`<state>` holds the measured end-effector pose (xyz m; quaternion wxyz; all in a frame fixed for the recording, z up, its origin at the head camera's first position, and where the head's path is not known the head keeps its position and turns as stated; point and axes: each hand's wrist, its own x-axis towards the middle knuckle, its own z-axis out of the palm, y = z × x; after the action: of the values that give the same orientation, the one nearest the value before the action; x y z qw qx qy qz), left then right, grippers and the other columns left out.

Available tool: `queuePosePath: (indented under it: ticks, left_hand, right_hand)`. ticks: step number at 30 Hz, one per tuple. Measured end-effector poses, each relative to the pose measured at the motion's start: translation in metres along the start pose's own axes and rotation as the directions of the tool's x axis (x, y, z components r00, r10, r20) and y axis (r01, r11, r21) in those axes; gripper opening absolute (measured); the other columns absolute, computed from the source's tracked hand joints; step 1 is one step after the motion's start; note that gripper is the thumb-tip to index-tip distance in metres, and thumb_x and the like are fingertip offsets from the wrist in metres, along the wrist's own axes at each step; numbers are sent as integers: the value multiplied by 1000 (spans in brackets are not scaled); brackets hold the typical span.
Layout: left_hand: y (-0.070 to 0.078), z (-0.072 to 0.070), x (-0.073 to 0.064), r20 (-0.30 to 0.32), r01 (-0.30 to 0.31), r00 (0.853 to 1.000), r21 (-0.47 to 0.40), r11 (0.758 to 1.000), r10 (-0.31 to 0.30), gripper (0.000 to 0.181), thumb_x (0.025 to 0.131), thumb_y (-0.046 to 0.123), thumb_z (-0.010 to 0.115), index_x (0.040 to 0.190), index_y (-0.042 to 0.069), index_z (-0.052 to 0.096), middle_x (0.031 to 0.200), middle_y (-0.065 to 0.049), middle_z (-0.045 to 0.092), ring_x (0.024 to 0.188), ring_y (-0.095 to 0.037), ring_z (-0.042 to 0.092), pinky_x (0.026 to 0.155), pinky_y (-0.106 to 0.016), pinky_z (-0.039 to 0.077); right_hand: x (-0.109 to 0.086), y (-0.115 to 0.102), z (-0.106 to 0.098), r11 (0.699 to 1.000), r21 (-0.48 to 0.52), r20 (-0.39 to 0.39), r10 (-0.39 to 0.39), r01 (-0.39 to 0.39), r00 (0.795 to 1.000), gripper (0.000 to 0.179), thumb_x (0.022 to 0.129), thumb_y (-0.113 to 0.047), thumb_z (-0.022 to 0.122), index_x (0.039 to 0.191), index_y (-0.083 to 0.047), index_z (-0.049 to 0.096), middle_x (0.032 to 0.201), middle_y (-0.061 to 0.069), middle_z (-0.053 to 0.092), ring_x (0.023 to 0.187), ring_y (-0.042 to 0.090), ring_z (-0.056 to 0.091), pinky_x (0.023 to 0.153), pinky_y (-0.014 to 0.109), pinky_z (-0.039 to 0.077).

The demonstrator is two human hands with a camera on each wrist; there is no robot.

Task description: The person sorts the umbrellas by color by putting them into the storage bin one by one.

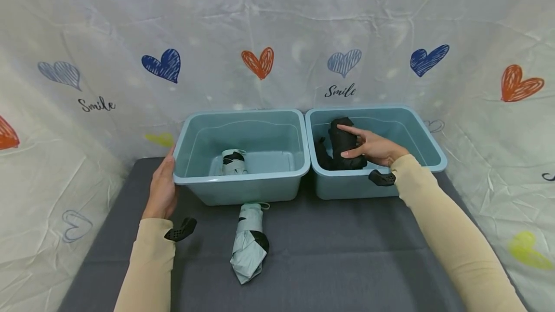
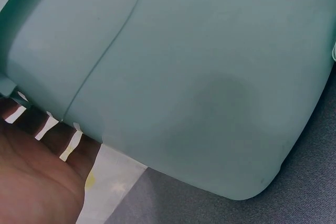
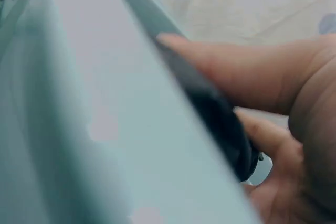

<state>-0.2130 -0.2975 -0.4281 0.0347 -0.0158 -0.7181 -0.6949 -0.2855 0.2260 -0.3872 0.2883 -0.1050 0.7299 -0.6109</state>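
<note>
My right hand reaches into the right blue bin and grips a black folded umbrella, thumb on the near side and fingers across its top. A second black bundle lies against it on the left. In the right wrist view, the bin's rim partly hides the black umbrella. My left hand touches the left end of the left blue bin; in the left wrist view, its fingers extend against the wall, tips hidden. Inside that bin is a light folded umbrella with black patches.
Another light folded umbrella with a black patch and wrist loop lies on the dark grey table, in front of the left bin. Both bins stand side by side against a white cloth backdrop printed with hearts.
</note>
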Motion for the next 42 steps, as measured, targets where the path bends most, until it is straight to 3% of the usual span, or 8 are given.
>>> queuePosePath:
  ticks: [8, 11, 16, 23, 26, 31, 38, 42]
  left_hand:
    - [1, 1, 0, -2, -12, 1000, 2, 1000, 12, 59, 111, 46, 30, 164, 27, 15, 170, 3, 8, 154, -21, 11, 121, -42, 16]
    - [0, 1, 1, 5, -14, 1000, -3, 1000, 14, 58, 110, 46, 30, 164, 28, 16, 170, 3, 7, 154, -21, 10, 121, -41, 16]
    - [0, 1, 0, 4, -10, 1000, 0, 1000, 10, 59, 110, 47, 30, 164, 29, 15, 170, 3, 7, 155, -22, 9, 122, -44, 14]
    - [1, 2, -1, -21, -2, 1000, -8, 1000, 2, 58, 110, 47, 32, 164, 29, 18, 170, 4, 11, 154, -21, 13, 121, -45, 15]
    - [1, 1, -1, -17, 1, 1000, -7, 1000, -1, 58, 110, 47, 31, 164, 28, 17, 170, 3, 10, 154, -22, 13, 122, -46, 14]
    - [0, 1, -1, -6, 4, 1000, -6, 1000, -5, 58, 111, 45, 30, 164, 28, 16, 170, 3, 9, 154, -22, 11, 122, -48, 13]
    - [-1, 1, -2, -6, -5, 1000, 15, 1000, 5, 57, 111, 46, 30, 164, 28, 17, 170, 5, 10, 154, -20, 11, 122, -47, 13]
    - [-1, 1, -2, -6, -12, 1000, 10, 1000, 12, 57, 111, 47, 31, 164, 30, 18, 170, 6, 11, 154, -19, 12, 122, -43, 15]
  right_hand:
    - [6, 2, 3, 988, -149, 1, 43, -42, 999, 97, 91, -2, 75, 165, -22, 16, 166, 23, 10, 145, 40, 29, 110, 51, 38]
    - [6, 3, 4, 976, -206, -24, 70, -74, 997, 100, 89, -3, 78, 165, -23, 17, 167, 21, 7, 145, 40, 28, 107, 50, 40]
    - [6, 5, 7, 948, -297, -20, 114, -115, 993, 102, 88, -4, 79, 165, -22, 15, 168, 18, -2, 151, 41, 13, 107, 51, 41]
    - [9, 3, 10, 908, -392, -12, 158, -150, 987, 102, 88, -5, 78, 165, -19, 13, 168, 21, -3, 152, 41, 9, 94, 44, 47]
    - [9, 3, 11, 907, -390, -8, 167, -157, 986, 101, 89, -8, 79, 165, -18, 13, 168, 22, 1, 153, 42, 6, 104, 53, 42]
    - [7, 4, 11, 916, -362, 1, 186, -173, 983, 100, 91, -16, 78, 165, -19, 11, 167, 24, 5, 152, 43, 10, 108, 63, 35]
    - [8, 5, 9, 938, -303, 12, 177, -165, 984, 93, 96, -18, 73, 165, -17, 11, 162, 29, 22, 143, 43, 37, 108, 61, 38]
    - [5, 3, 8, 954, -271, 1, 131, -125, 991, 88, 97, -15, 71, 165, -13, 15, 161, 29, 24, 140, 43, 41, 109, 59, 38]
